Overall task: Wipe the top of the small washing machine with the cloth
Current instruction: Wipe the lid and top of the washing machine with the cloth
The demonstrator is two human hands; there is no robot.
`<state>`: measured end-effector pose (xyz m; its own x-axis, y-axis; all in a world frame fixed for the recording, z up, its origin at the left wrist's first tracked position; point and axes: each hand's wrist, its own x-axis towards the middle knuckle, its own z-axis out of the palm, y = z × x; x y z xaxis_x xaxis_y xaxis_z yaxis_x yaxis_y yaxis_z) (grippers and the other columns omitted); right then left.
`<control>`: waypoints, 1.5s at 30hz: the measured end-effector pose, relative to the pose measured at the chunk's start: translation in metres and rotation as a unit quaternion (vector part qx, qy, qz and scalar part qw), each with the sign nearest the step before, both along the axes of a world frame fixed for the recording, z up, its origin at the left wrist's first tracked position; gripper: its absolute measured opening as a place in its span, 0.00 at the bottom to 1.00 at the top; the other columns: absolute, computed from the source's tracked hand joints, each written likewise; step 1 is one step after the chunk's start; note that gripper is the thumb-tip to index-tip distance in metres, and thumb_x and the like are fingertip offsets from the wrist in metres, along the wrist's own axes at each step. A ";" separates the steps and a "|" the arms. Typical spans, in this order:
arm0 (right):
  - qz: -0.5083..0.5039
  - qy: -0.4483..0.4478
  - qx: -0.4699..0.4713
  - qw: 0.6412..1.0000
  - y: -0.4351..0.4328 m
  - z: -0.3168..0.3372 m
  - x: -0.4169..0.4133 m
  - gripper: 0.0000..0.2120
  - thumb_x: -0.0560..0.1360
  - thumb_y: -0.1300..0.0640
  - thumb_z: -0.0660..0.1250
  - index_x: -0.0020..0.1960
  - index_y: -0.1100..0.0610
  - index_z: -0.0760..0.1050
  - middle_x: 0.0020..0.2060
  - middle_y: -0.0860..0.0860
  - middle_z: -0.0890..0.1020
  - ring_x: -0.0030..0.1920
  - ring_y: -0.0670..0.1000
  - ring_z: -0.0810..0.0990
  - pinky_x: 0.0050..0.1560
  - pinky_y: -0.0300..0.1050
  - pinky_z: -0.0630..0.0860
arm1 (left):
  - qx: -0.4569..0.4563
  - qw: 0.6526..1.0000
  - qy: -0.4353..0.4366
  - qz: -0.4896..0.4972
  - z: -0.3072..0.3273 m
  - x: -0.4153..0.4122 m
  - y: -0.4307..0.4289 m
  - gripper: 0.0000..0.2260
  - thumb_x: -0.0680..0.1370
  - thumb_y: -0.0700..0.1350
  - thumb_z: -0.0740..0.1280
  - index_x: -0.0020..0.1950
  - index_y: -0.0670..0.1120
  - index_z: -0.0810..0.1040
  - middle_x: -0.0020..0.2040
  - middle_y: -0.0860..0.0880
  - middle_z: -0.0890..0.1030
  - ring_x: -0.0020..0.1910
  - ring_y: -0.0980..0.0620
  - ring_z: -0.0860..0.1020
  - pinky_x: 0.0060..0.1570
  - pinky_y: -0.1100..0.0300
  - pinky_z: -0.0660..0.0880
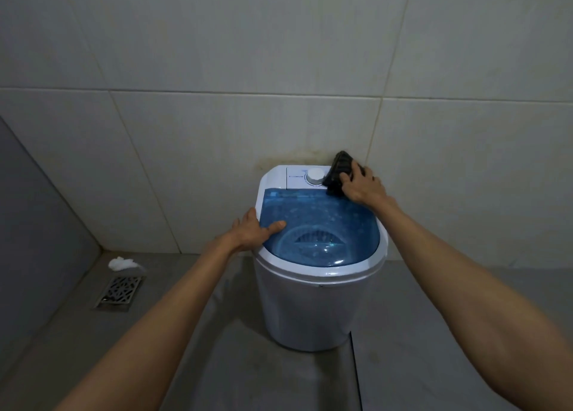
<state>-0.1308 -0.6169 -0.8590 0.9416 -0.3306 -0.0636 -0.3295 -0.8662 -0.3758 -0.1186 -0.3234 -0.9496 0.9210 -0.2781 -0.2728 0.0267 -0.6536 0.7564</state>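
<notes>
Now wiping the small washing machine top.
Right hand gripping dark cloth at back right corner beside dial; left hand spread flat on blue lid edge.

My small white washing machine stands upright, its blue lid shut. My dark cloth lies crumpled on its back-right top corner.

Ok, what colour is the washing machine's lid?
Translucent blue lid, set in a white rim; it shows best in the head view.

The small print on the washing machine's control panel is too blurred to read.
</notes>
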 end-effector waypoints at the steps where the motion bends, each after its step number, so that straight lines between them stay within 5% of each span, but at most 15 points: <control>1: -0.019 -0.006 0.006 1.000 0.002 0.000 0.000 0.30 0.81 0.41 0.47 0.80 0.51 0.46 0.78 0.59 0.54 0.74 0.66 0.57 0.75 0.58 0.55 | -0.002 1.000 -0.002 -0.001 -0.004 0.003 0.002 0.46 0.59 0.78 0.69 0.71 0.57 0.65 0.67 0.51 0.76 0.66 0.44 0.76 0.63 0.40 0.75; 9: -0.054 -0.012 -0.022 0.998 0.024 -0.006 -0.054 0.31 0.83 0.45 0.47 0.79 0.58 0.45 0.77 0.66 0.51 0.74 0.68 0.57 0.74 0.58 0.54 | 0.029 0.999 -0.003 0.015 0.035 -0.028 -0.011 0.62 0.50 0.84 0.62 0.75 0.49 0.59 0.73 0.45 0.70 0.71 0.39 0.69 0.70 0.39 0.67; 13: -0.051 0.010 -0.044 0.998 0.038 -0.009 -0.095 0.30 0.82 0.44 0.46 0.80 0.57 0.44 0.78 0.64 0.48 0.74 0.69 0.53 0.75 0.60 0.50 | 0.065 0.998 -0.013 0.019 0.056 -0.047 -0.020 0.45 0.69 0.72 0.66 0.75 0.44 0.60 0.72 0.43 0.70 0.71 0.39 0.69 0.73 0.41 0.63; 17: -0.053 0.011 -0.057 0.997 0.055 -0.014 -0.131 0.31 0.82 0.44 0.45 0.80 0.57 0.43 0.78 0.64 0.46 0.75 0.70 0.50 0.75 0.62 0.45 | 0.097 0.995 -0.017 0.020 0.056 -0.043 -0.015 0.63 0.50 0.84 0.59 0.75 0.47 0.61 0.73 0.44 0.71 0.70 0.40 0.70 0.72 0.41 0.65; 20: -0.049 0.011 -0.051 0.997 0.066 -0.016 -0.146 0.31 0.82 0.44 0.44 0.80 0.57 0.42 0.78 0.63 0.44 0.76 0.69 0.44 0.76 0.61 0.40 | 0.154 0.987 -0.011 0.033 0.047 -0.029 -0.012 0.68 0.46 0.88 0.50 0.78 0.48 0.56 0.77 0.44 0.64 0.77 0.39 0.61 0.74 0.36 0.54; 23: -0.020 0.006 -0.064 0.998 0.076 -0.015 -0.148 0.30 0.82 0.43 0.43 0.80 0.55 0.42 0.79 0.61 0.43 0.77 0.67 0.41 0.76 0.61 0.38 | 0.187 0.981 -0.042 0.030 0.087 -0.053 -0.023 0.52 0.67 0.81 0.44 0.80 0.47 0.51 0.81 0.44 0.55 0.80 0.38 0.49 0.74 0.33 0.45; 25: 0.034 -0.007 -0.077 0.996 0.088 -0.014 -0.147 0.30 0.82 0.43 0.43 0.80 0.53 0.42 0.79 0.59 0.44 0.77 0.66 0.40 0.76 0.60 0.37 | 0.197 0.976 -0.085 0.043 0.106 -0.059 -0.031 0.38 0.79 0.69 0.45 0.80 0.45 0.53 0.81 0.43 0.56 0.80 0.39 0.49 0.74 0.31 0.43; 31: 0.222 -0.019 -0.056 0.973 0.142 -0.012 -0.134 0.29 0.81 0.44 0.48 0.80 0.50 0.48 0.79 0.55 0.48 0.78 0.61 0.42 0.77 0.56 0.38 | 0.106 0.972 -0.209 0.035 0.133 -0.062 -0.032 0.23 0.84 0.54 0.51 0.69 0.40 0.72 0.70 0.37 0.74 0.68 0.39 0.72 0.67 0.46 0.68; 35: 0.217 -0.054 0.165 0.961 0.106 0.020 -0.131 0.20 0.79 0.55 0.56 0.70 0.53 0.72 0.67 0.56 0.75 0.66 0.56 0.72 0.69 0.52 0.67 | 0.080 0.956 -0.277 0.048 0.132 -0.083 -0.037 0.16 0.84 0.46 0.54 0.64 0.39 0.75 0.64 0.37 0.78 0.62 0.39 0.76 0.58 0.52 0.70; 37: 0.134 -0.144 0.172 0.965 0.075 0.026 -0.130 0.18 0.77 0.59 0.58 0.64 0.55 0.77 0.62 0.54 0.81 0.62 0.54 0.77 0.66 0.50 0.72 | 0.110 0.950 -0.290 0.022 0.122 -0.094 -0.045 0.18 0.83 0.48 0.57 0.70 0.42 0.72 0.70 0.40 0.75 0.68 0.41 0.73 0.65 0.53 0.68; 40: 0.069 -0.162 0.098 0.979 0.039 0.016 -0.130 0.20 0.77 0.59 0.58 0.68 0.58 0.74 0.66 0.56 0.77 0.67 0.56 0.74 0.67 0.49 0.70 | 0.193 0.931 -0.299 -0.081 0.099 -0.111 -0.069 0.28 0.80 0.60 0.59 0.76 0.46 0.65 0.75 0.41 0.67 0.75 0.42 0.64 0.74 0.47 0.60; 43: 0.045 -0.116 0.049 0.991 0.021 -0.004 -0.123 0.24 0.81 0.51 0.56 0.74 0.58 0.65 0.73 0.60 0.66 0.75 0.60 0.61 0.73 0.54 0.59 | 0.232 0.942 -0.224 -0.090 0.079 -0.118 -0.088 0.37 0.77 0.71 0.52 0.81 0.54 0.51 0.82 0.44 0.49 0.81 0.42 0.44 0.77 0.41 0.39; 45: 0.037 -0.074 0.034 0.996 0.018 -0.015 -0.119 0.27 0.82 0.45 0.52 0.78 0.54 0.56 0.78 0.58 0.56 0.78 0.60 0.51 0.76 0.58 0.51 | 0.216 0.957 -0.187 -0.042 0.075 -0.110 -0.090 0.40 0.75 0.73 0.52 0.81 0.55 0.48 0.82 0.43 0.44 0.80 0.43 0.38 0.75 0.41 0.35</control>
<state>-0.2500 -0.5990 -0.8738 0.9642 -0.2587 0.0574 -0.2017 -0.8570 -0.4742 -0.2287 -0.4134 -0.8746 0.9559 -0.2916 -0.0339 -0.2603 -0.8955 0.3609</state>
